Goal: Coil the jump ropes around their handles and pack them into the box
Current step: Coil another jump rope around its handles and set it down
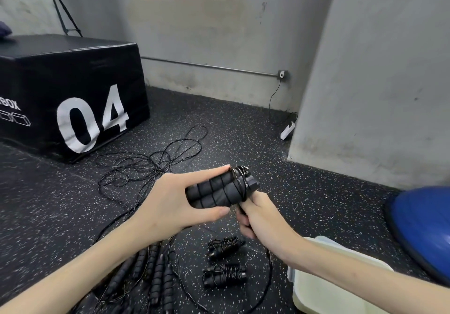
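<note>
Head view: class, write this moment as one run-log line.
left hand grips paired handles | right hand pinches rope | two wound bundles on floor | box holds none visible

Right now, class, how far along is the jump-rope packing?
Done: two coiled bundles lie on the floor. In hand: the left hand grips paired handles while the right hand winds rope. Left: loose handles, tangled rope, and filling the box.
</note>
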